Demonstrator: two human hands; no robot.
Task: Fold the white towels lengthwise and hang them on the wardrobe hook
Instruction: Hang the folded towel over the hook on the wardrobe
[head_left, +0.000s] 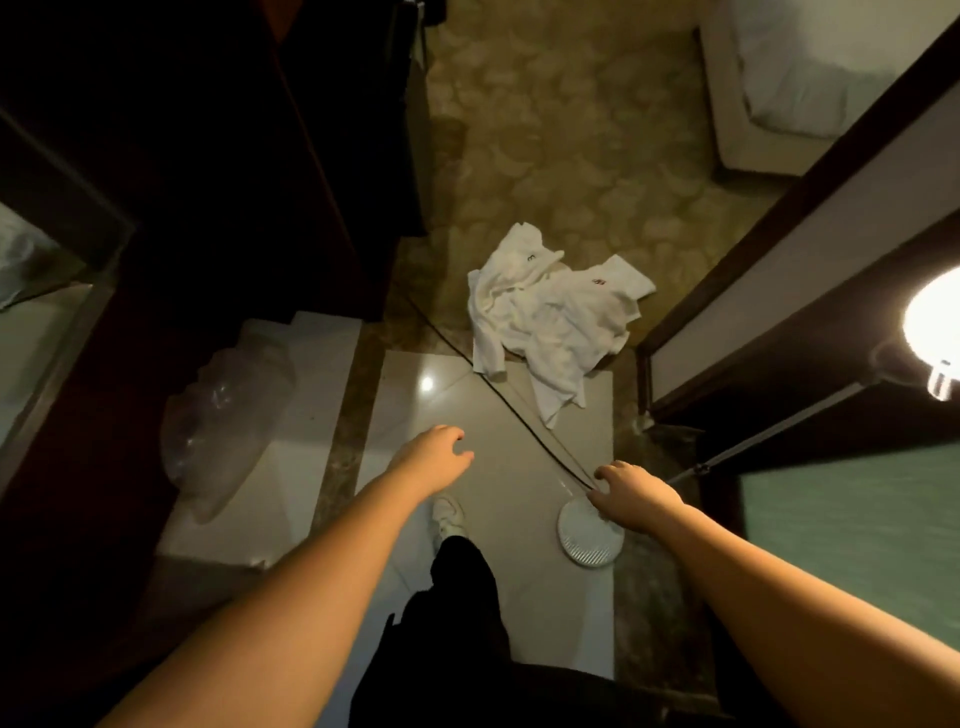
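Crumpled white towels (550, 322) lie in a heap on the floor ahead, partly on the patterned carpet and partly on the pale tile. Small dark logos show on two of them. My left hand (436, 454) reaches forward over the tile, fingers loosely curled and holding nothing. My right hand (631, 491) stretches out lower right, fingers apart, also holding nothing. Both hands are well short of the towels. The dark wardrobe (208, 130) stands at the left; no hook is visible on it.
A black cable (498, 395) runs diagonally across the tile beside the towels. A round white drain cover (589, 540) sits under my right hand. Clear plastic (223, 431) lies at left. A door frame (769, 249) and bright lamp (935, 322) stand right; a bed (789, 78) is far right.
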